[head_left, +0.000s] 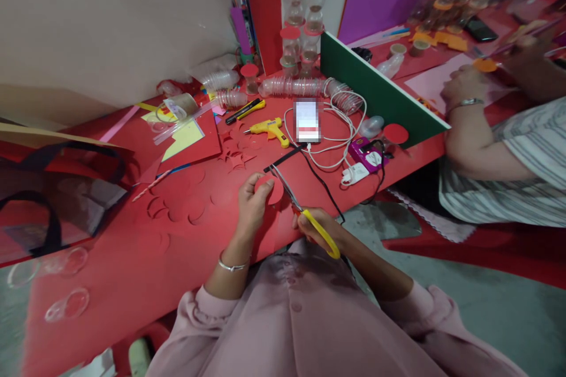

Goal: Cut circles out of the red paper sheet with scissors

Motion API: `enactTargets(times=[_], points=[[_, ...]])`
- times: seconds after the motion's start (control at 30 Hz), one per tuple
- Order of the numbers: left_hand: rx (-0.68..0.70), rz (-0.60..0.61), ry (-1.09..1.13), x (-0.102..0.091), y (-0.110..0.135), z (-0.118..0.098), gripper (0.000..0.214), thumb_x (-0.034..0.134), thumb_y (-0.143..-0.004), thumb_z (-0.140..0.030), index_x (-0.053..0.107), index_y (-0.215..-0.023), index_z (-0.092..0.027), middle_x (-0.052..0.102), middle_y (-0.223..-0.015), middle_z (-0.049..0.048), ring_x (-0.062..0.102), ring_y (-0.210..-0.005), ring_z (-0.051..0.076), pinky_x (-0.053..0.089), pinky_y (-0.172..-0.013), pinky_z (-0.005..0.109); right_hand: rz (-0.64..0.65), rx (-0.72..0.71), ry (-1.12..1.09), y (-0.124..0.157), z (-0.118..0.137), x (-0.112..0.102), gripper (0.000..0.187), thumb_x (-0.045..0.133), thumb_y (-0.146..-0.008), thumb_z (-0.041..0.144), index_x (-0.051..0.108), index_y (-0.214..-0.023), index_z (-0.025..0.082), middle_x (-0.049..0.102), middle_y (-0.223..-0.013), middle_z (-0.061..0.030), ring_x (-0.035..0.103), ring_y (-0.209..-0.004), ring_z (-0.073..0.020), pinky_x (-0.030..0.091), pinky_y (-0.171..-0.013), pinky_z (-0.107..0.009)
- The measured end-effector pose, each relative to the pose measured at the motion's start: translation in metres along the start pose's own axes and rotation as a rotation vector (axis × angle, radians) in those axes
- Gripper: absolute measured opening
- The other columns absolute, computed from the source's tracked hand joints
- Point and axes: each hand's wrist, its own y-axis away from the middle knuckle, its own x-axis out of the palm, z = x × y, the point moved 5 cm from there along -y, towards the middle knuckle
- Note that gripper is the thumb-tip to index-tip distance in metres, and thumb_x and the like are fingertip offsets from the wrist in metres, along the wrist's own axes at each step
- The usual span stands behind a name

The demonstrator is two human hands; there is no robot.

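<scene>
A round piece of red paper (pixel 273 191) is pinched between the thumb and fingers of my left hand (pixel 253 203). My right hand (pixel 313 225) grips a pair of scissors (pixel 319 232) by its yellow handles. The blades point up and away from me, close beside the right edge of the red disc; whether they touch it I cannot tell. Both hands are just above the near edge of the red table (pixel 194 259). Thin curved red offcuts (pixel 194 215) lie to the left of my left hand.
Beyond my hands lie a yellow glue gun (pixel 269 128), a box cutter (pixel 245 111), a phone (pixel 307 121) with white cable and a purple power strip (pixel 368 156). Stacked plastic cups (pixel 292 87) and hourglass shapes (pixel 290 47) stand behind. A green divider (pixel 375 88) separates a co-worker's arms (pixel 477 135).
</scene>
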Motion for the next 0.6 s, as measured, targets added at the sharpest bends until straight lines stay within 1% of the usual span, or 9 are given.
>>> enactTargets(times=[0.17,0.27,0.43,0.5,0.6], points=[[-0.005,-0.012,0.02,0.002,0.002,-0.002,0.023,0.079,-0.08,-0.032,0.062,-0.072,-0.02,0.056,-0.062,-0.0051,0.049,-0.055,0.009,0.046,-0.054,0.018,0.003,0.003,-0.018,-0.002,-0.005,0.002,0.078,0.032,-0.088,0.095,0.051,-0.071,0.021,0.042,-0.059,0.0016,0.04,-0.055,-0.0145,0.03,-0.05,-0.029],[-0.015,-0.013,0.022,0.002,0.002,-0.002,0.025,0.079,-0.079,-0.033,0.06,-0.071,-0.02,0.054,-0.063,-0.0054,0.048,-0.055,0.008,0.046,-0.053,0.017,-0.008,0.002,-0.041,-0.004,-0.008,0.002,0.077,0.035,-0.088,0.094,0.051,-0.07,0.021,0.043,-0.059,0.0012,0.041,-0.054,-0.0146,0.03,-0.049,-0.029],[-0.032,-0.006,0.011,0.0,0.001,0.001,0.023,0.079,-0.081,-0.035,0.062,-0.074,-0.02,0.057,-0.066,-0.0045,0.049,-0.057,0.009,0.049,-0.055,0.018,-0.009,0.001,-0.093,-0.004,-0.011,0.004,0.068,0.045,-0.091,0.085,0.054,-0.069,0.02,0.044,-0.059,0.0008,0.041,-0.053,-0.0142,0.03,-0.047,-0.028],[-0.031,-0.006,0.008,-0.001,0.001,0.002,0.024,0.079,-0.081,-0.036,0.062,-0.074,-0.02,0.057,-0.067,-0.0047,0.05,-0.058,0.009,0.049,-0.055,0.018,-0.036,0.008,-0.13,-0.004,-0.011,0.002,0.063,0.05,-0.09,0.08,0.054,-0.068,0.021,0.043,-0.057,0.0015,0.041,-0.052,-0.0141,0.03,-0.047,-0.028],[0.01,0.001,-0.015,-0.001,0.0,0.001,0.027,0.083,-0.08,-0.038,0.064,-0.074,-0.02,0.058,-0.067,-0.0043,0.052,-0.06,0.009,0.049,-0.055,0.017,-0.136,0.047,-0.156,-0.009,-0.011,-0.005,0.053,0.063,-0.087,0.071,0.057,-0.069,0.021,0.045,-0.058,0.0024,0.041,-0.053,-0.0137,0.032,-0.049,-0.028]])
